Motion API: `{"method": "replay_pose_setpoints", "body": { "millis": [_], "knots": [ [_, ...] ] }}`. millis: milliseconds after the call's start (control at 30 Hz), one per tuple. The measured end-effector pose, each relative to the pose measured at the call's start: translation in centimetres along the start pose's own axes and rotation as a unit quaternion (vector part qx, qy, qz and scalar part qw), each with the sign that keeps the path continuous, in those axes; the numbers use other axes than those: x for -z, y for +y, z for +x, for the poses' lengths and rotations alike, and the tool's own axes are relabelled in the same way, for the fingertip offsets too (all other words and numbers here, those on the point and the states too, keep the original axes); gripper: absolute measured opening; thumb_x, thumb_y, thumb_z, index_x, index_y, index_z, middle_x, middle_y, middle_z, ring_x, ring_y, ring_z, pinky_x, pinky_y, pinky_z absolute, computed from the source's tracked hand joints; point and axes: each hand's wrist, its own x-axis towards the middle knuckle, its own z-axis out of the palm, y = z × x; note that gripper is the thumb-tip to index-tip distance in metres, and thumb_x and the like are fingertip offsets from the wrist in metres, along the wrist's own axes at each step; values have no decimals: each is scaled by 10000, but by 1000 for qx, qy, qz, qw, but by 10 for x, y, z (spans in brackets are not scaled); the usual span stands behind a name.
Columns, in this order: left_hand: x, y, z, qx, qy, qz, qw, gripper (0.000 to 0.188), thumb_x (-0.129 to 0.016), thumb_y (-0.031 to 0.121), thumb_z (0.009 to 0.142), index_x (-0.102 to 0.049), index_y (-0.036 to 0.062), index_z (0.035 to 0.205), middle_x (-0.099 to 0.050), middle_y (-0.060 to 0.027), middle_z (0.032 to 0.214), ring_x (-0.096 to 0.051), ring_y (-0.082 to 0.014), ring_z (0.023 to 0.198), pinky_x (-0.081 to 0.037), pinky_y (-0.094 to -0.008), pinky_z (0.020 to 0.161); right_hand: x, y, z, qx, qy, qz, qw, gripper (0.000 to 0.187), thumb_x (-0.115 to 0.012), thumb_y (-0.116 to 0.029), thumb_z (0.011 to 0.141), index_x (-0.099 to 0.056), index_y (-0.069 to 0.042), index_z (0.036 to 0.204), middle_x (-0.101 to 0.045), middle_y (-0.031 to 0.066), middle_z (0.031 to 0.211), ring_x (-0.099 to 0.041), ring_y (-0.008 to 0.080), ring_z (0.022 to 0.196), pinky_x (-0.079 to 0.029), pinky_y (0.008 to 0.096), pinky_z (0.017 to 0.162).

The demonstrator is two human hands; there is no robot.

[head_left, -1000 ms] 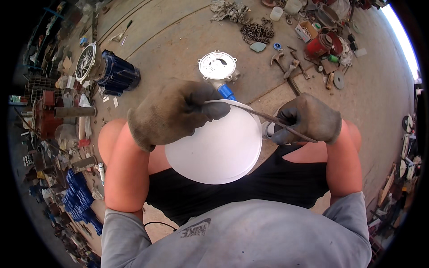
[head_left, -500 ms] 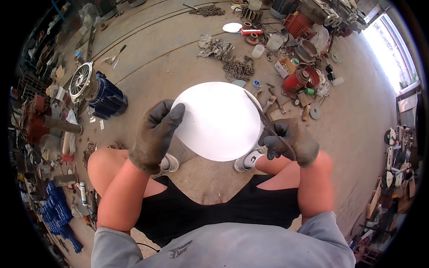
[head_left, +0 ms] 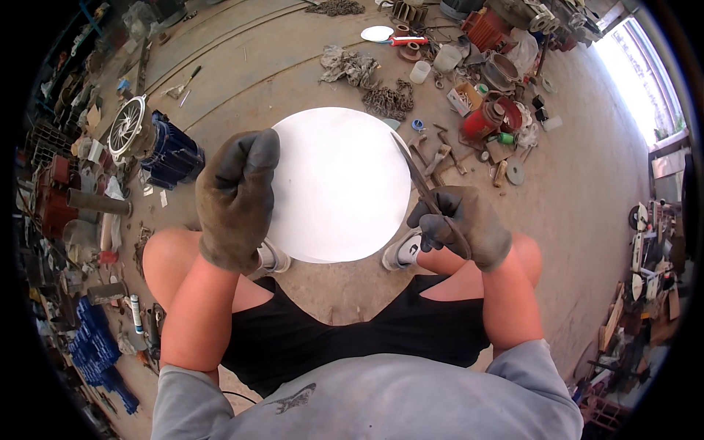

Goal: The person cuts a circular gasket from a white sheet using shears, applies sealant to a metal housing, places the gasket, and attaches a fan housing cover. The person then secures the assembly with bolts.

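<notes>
Between my hands stands a round white sheet (head_left: 341, 183), its face toward me. My left hand (head_left: 238, 198), in a worn dark-coated work glove, is closed on the sheet's left edge with the thumb uppermost. In my gloved right hand (head_left: 466, 227) is a pair of dark metal scissors (head_left: 419, 180). Their long narrow blade lies along the sheet's right edge, and a curved handle shows below the fingers. Whether the blades are parted is hard to see. Both hands are over the floor in front of my knees.
A blue motor (head_left: 172, 150) with a finned round end sits at left. Ahead lie a crumpled rag (head_left: 348, 66), a chain (head_left: 390, 99) and another white disc (head_left: 376, 34). Hand tools, a red jack-like body (head_left: 482, 121) and a grey ring (head_left: 515, 173) lie at right.
The sheet has moved left and slightly up and turned more squarely to me. My left hand has moved left and up with it; my right hand has shifted a little left with the scissors.
</notes>
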Motion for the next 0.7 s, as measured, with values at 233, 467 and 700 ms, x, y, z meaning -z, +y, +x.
{"method": "replay_pose_setpoints", "body": {
  "millis": [233,467,700],
  "knots": [
    [9,2,4,-12,-40,34,999,229,-699,232,1084,-744,8,1068,-671,38,859,-552,-58,803,-479,-242,730,2,8,0,11,-7,-8,1000,236,-835,-202,877,-762,6,962,-662,7,739,-569,82,640,-461,284,569],
    [13,5,6,-8,-54,41,998,231,-708,243,1077,-750,17,1058,-664,42,819,-552,-62,756,-482,-254,688,3,-5,-3,-64,-36,-10,997,240,-834,-211,875,-756,5,943,-658,17,707,-547,71,557,-432,265,504],
    [15,12,8,34,-96,42,994,254,-714,277,1072,-755,30,1028,-619,64,743,-493,-34,642,-423,-231,583,-3,3,0,6,-24,-30,999,258,-858,-225,875,-762,6,936,-682,20,723,-575,68,615,-451,264,549]
  ]
}}
